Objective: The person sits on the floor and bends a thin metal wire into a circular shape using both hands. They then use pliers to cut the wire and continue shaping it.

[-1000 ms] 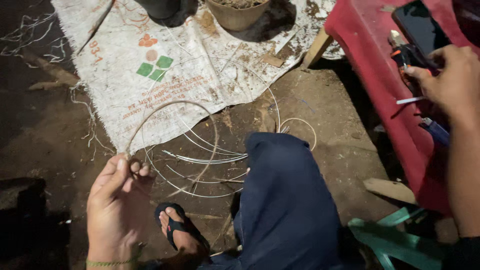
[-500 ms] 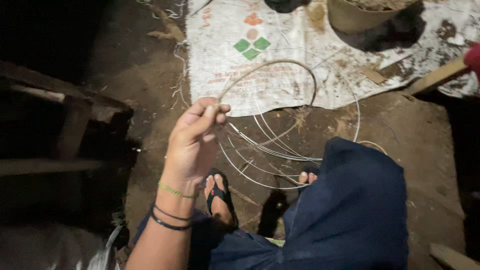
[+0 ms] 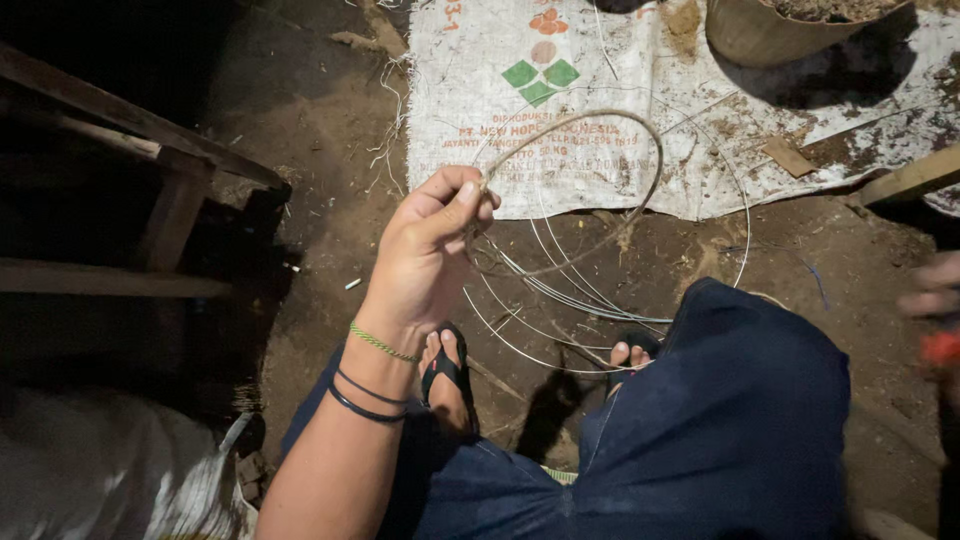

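Note:
My left hand (image 3: 425, 255) pinches a loop of stiff wire (image 3: 640, 200) between thumb and fingers, holding it up above the dirt floor. The loop belongs to a coil of several wire rings (image 3: 575, 300) that trail down toward my sandalled feet (image 3: 450, 375). My right hand (image 3: 930, 300) shows only as a blur at the right edge, with something red (image 3: 942, 348) just below it; whether it grips that thing is unclear. My knee in dark blue trousers (image 3: 720, 420) fills the lower middle.
A white woven sack (image 3: 600, 110) lies spread on the ground ahead, with a clay-coloured pot (image 3: 770, 30) on it. Wooden bench slats (image 3: 150, 200) stand at the left. A pale bag (image 3: 110, 470) sits at the lower left, a wooden plank (image 3: 905, 182) at the right.
The view swung left, away from the red table. My left hand lifted the wire loop higher and closer. My right hand left the table and now blurs at the right edge.

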